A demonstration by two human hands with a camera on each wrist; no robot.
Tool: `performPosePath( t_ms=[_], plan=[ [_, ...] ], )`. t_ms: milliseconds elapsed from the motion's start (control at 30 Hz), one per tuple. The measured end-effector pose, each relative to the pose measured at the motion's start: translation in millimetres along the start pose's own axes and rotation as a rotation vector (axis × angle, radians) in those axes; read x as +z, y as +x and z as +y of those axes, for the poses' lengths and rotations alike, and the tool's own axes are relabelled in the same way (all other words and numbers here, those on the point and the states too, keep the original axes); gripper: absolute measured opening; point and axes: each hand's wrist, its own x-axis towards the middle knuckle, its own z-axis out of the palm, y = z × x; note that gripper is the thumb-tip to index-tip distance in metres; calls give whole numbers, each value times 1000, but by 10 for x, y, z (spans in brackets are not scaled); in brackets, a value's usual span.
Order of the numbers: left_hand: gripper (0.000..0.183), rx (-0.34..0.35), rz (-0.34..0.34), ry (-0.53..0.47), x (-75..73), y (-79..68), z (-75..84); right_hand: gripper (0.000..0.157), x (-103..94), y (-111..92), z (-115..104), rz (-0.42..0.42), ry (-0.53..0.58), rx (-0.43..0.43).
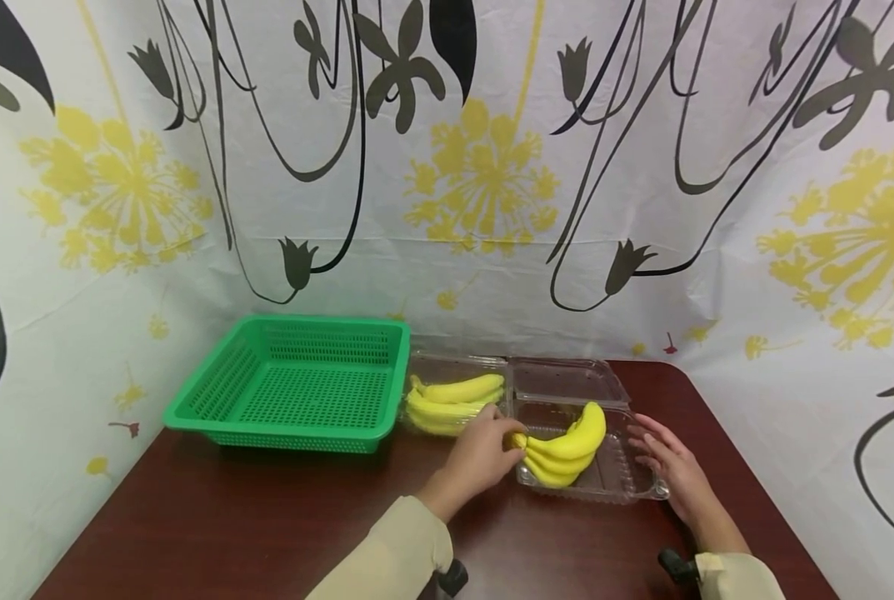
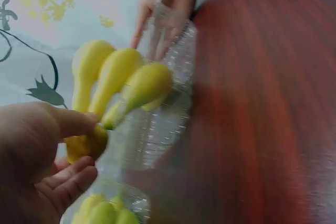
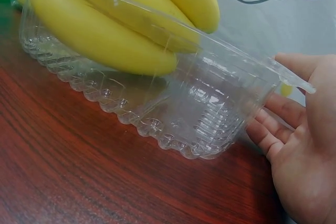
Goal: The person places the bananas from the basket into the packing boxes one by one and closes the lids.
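My left hand [image 1: 480,454] pinches the stem end of a yellow banana bunch [image 1: 566,450]. The bunch hangs over and partly inside an open clear plastic box [image 1: 615,471], its tips toward the right. In the left wrist view the thumb and fingers of the left hand [image 2: 47,150] close on the dark stem of the bananas [image 2: 142,85]. At the box's right end is my right hand [image 1: 671,467], fingers spread along its outer side. The right wrist view shows those relaxed fingers [image 3: 283,114] beside the clear wall [image 3: 226,114].
A second clear box [image 1: 454,367] holding more bananas [image 1: 461,389] stands just left of the open one. Left of that sits a green mesh basket [image 1: 312,442]. The raised lid [image 1: 566,379] lies back near the patterned curtain [image 1: 447,275]. All stand on a dark red table [image 1: 267,517].
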Motion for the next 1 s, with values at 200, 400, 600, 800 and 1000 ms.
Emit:
performPosePath(
  t_ms=[200, 400, 600, 800, 1000],
  plan=[
    [28, 44, -88, -2, -75, 27, 5, 55, 12, -14, -5, 9, -32, 24],
    [27, 68, -98, -34, -106, 23, 29, 55, 22, -27, -13, 11, -47, 23],
    [28, 58, -81, -93, -51, 27, 108, 54, 12, -17, -2, 8, -44, 11],
    [29, 47, -17, -87, 115, -10, 143, 54, 6, -18, 1, 8, -49, 12],
    [32, 55, 1, -53, 226, -22, 126, 54, 13, -11, -4, 9, -73, 8]
  ],
)
